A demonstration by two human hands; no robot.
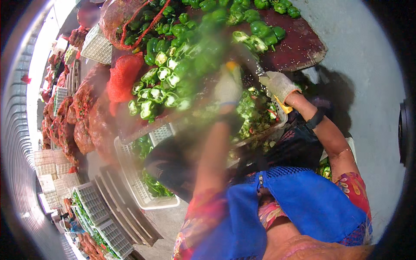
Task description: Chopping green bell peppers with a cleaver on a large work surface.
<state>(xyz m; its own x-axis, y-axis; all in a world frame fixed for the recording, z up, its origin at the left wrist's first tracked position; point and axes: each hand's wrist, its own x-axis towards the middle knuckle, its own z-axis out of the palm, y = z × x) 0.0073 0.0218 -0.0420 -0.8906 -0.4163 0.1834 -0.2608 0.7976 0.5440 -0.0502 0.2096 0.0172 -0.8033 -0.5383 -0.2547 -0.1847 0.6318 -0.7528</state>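
My right hand (pixel 278 85), in a pale knitted glove, grips a knife (pixel 255 66) whose blade, dotted with seeds, points up and left. A yellow handle end (pixel 283 105) shows below the glove. My left hand (pixel 228 87), also gloved, is over the table's near edge, left of the blade; blur hides whether it holds anything. A small orange-yellow patch (pixel 231 66) shows at its fingertips. Halved green bell peppers (pixel 164 74) lie cut side up to the left. More cut peppers (pixel 250 40) rest beyond the blade. Below my hands, a crate (pixel 282 123) holds pepper scraps (pixel 252 113).
Whole green peppers (pixel 208 19) cover the far part of the dark red table (pixel 302 42). A red mesh sack (pixel 125 78) stands at its left. A white crate (pixel 159 203) with green peppers is by my knee. Wooden pallets (pixel 125 208) and stacked crates (pixel 92 201) stand farther left.
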